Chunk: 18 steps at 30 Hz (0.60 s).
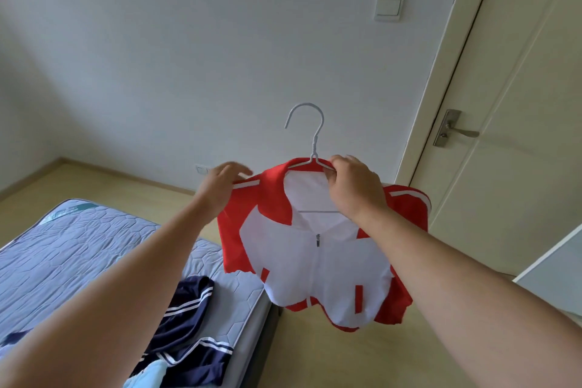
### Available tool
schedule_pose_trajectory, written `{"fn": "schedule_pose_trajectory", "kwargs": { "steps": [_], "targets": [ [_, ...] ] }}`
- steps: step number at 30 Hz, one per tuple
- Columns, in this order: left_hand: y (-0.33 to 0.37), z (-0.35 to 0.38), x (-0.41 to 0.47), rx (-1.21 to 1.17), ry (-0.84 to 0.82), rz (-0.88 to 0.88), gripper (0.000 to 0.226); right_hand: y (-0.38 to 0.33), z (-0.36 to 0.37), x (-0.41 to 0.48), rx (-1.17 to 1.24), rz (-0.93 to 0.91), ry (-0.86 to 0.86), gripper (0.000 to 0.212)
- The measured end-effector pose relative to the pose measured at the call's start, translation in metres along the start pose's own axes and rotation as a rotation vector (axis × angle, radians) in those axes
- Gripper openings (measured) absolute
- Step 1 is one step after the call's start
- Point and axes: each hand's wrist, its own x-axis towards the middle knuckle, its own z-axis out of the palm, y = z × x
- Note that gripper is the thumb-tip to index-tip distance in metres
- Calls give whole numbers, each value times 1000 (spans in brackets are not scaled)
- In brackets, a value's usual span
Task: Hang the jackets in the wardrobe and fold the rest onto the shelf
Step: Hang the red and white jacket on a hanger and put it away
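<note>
- The step in hand, as I judge it, is seating the red-and-white jacket [315, 268] squarely on the white wire hanger [310, 132] before it goes to the wardrobe.
- The right grip [352, 186] is clamped on the hanger's right shoulder wire together with the red collar, just right of the hook's stem, in the centre of the frame.
- The left grip [222, 183] lies on the jacket's left shoulder by the white stripe, fingers fairly straight. Whether the thumb pinches the cloth underneath, I cannot tell.
- The jacket hangs below and between both grips in mid-air, zipped most of the way up, with its hem clear of the bed [78, 246] at lower left. The hook stands free above the grips, against the wall.
- To do it well, draw the left shoulder seam out over the wire's end so that both shoulders sit level. The collar should stay centred on the stem.
- Move the right grip to the hook only once the cloth sits evenly. The fabric looks light and slippery, so an uneven shoulder could slide off the thin wire.
- Navy garments [185, 309] with white stripes lie on the bed at lower centre-left, probably for folding.
</note>
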Motion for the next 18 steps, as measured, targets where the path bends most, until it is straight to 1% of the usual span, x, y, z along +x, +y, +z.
{"fn": "schedule_pose_trajectory", "kwargs": {
  "steps": [1, 3, 5, 6, 8, 12, 15, 18],
  "targets": [
    [-12, -5, 0, 34, -17, -48, 27, 1, -1, -1, -28, 11, 2, 23],
    [-37, -9, 0, 259, -95, -93, 29, 6, -1, -3, -80, 29, -1, 24],
    [-52, -7, -1, 558, -228, -75, 26, 11, -1, -5, -119, 48, -3, 24],
    [-56, -5, -2, 661, -258, -29, 23, 13, -1, -6, -131, 56, -4, 24],
    [-62, 1, -5, 694, -267, 40, 19, 16, -1, -9, -141, 64, -2, 24],
    [-62, 12, -9, 773, -150, 68, 13, 25, -2, -17, -173, 51, 9, 26],
    [-59, 11, -7, 668, -41, 69, 16, 38, -4, -22, -160, 69, 20, 29],
    [-54, 14, -10, 634, 82, 146, 15, 44, -6, -26, -125, 115, 41, 32]
  ]
}}
